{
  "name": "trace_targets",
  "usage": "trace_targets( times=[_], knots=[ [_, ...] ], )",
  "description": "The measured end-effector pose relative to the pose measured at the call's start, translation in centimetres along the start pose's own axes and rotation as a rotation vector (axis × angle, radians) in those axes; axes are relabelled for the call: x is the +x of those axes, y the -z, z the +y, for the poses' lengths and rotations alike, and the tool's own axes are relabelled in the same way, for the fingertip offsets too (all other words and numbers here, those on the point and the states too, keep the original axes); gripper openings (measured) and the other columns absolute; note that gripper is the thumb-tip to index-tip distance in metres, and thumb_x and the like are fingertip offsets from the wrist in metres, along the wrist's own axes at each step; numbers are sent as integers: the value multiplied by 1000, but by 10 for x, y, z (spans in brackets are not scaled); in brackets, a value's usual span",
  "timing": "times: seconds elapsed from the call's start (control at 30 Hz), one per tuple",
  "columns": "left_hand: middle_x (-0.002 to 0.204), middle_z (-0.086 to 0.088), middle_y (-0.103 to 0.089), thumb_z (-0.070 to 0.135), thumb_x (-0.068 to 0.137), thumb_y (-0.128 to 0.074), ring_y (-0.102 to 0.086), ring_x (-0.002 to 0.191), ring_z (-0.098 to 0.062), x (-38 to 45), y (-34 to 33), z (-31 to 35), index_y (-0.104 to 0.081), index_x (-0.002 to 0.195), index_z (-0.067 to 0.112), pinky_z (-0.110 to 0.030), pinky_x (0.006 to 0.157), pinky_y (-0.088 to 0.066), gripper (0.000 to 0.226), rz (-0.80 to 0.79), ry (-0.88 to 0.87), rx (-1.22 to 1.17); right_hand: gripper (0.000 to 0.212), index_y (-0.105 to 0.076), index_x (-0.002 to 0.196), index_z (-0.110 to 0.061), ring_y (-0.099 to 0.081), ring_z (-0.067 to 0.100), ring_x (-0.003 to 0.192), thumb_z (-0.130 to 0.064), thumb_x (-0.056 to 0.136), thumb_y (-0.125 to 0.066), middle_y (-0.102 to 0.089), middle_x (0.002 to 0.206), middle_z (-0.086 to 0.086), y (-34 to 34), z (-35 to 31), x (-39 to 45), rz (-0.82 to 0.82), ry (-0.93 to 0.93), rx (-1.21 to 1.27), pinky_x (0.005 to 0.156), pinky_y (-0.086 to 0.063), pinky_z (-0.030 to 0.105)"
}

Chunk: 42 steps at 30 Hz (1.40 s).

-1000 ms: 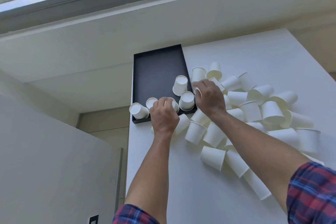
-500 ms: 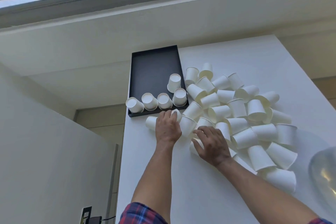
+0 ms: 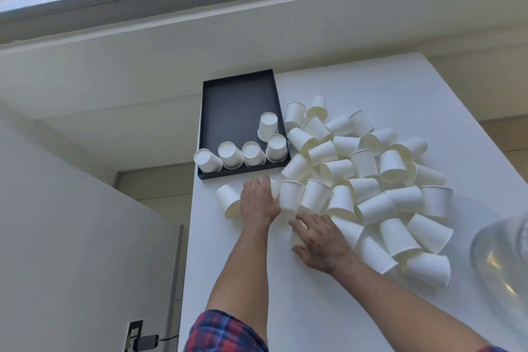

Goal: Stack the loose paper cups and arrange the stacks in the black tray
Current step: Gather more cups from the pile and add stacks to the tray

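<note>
1. White paper cups (image 3: 363, 180), plain and tapered, heaped loose on the white counter (image 3: 285, 294), most tipped on their sides or upside down, rims and bases pointing every way.
2. Black tray (image 3: 237, 106), shallow and rectangular, at the counter's far left edge, just left of the heap.
3. Five cups in the tray (image 3: 253, 153): four in a row along the near wall, a fifth behind the rightmost, all with flat bases toward the camera.
4. One cup on its side (image 3: 228, 201) alone on the counter just left of the left hand (image 3: 258, 203).
5. Left hand just in front of the tray's near wall, fingers curled over a cup mostly hidden beneath; grip not clear enough to tell.
6. Right hand (image 3: 320, 243) at the heap's near left edge, fingers and thumb curled round a largely hidden cup.
7. Clear rounded object (image 3: 503, 260) at the right edge.
</note>
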State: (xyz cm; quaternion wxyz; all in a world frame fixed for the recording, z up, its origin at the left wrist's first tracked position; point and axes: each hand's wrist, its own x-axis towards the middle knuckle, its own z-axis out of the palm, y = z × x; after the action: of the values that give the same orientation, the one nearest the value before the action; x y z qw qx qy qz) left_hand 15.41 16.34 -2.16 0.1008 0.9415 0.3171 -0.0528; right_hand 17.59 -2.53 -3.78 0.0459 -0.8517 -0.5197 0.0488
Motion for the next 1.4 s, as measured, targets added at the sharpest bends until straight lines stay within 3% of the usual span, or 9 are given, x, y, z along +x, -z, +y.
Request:
trace_targets(
  times=[0.23,0.63,0.83,1.0,1.13,1.27,1.4],
  knots=[
    [123,-9,-60,39,88,-64,-47,116,-32,-18,-2,1,-40,141,19,-37,93,-40,61,-48,37,-37,63,-45,138,-16,-54,29,109,-46,85,-61,-53,128,5,-2,-5,-10,-133,-5,38,95,-42,38],
    [119,-7,-62,41,80,-58,-54,111,-33,-65,-11,-24,-37,145,21,-41,97,-42,71,-107,41,-142,64,-36,144,-18,-49,27,117,-43,89,-55,-47,133,5,-10,-9,-21,-184,-19,53,101,-37,35],
    [116,1,-62,42,75,-61,-58,108,-25,-100,-16,-42,-45,138,30,-41,97,-48,66,-73,220,-460,67,-32,147,-18,-47,24,121,-47,90,-51,-47,134,2,-17,-10,-22,-198,-47,82,104,-35,35],
    [97,3,-61,42,66,-60,-62,86,-15,-115,-14,-57,-55,121,38,-33,72,-56,55,-63,431,-879,71,-38,147,-15,-49,25,125,-53,89,-55,-53,135,2,-18,-11,-21,-117,-131,135,104,-32,35],
    [105,-6,-62,37,62,-63,-62,90,-24,-120,-12,-65,-62,115,27,-34,70,-51,55,-45,628,-1219,68,-40,142,-27,-53,25,119,-59,85,-59,-58,129,-1,-9,-22,-14,-51,-285,397,100,-37,37],
    [102,-8,-64,34,60,-64,-60,85,-28,-124,-12,-72,-66,110,16,-33,62,-47,53,-27,746,-1433,71,-32,138,-46,-53,17,117,-67,78,-63,-53,131,-9,-5,-35,-8,-102,-416,955,97,-43,35],
    [96,-7,-63,35,60,-68,-61,83,-31,-129,-15,-77,-65,101,17,-31,59,-50,45,31,829,-1571,78,-34,134,-50,-56,9,106,-73,68,-69,-53,118,-19,-4,-47,-9,-142,-365,1032,86,-49,30]
  ],
)
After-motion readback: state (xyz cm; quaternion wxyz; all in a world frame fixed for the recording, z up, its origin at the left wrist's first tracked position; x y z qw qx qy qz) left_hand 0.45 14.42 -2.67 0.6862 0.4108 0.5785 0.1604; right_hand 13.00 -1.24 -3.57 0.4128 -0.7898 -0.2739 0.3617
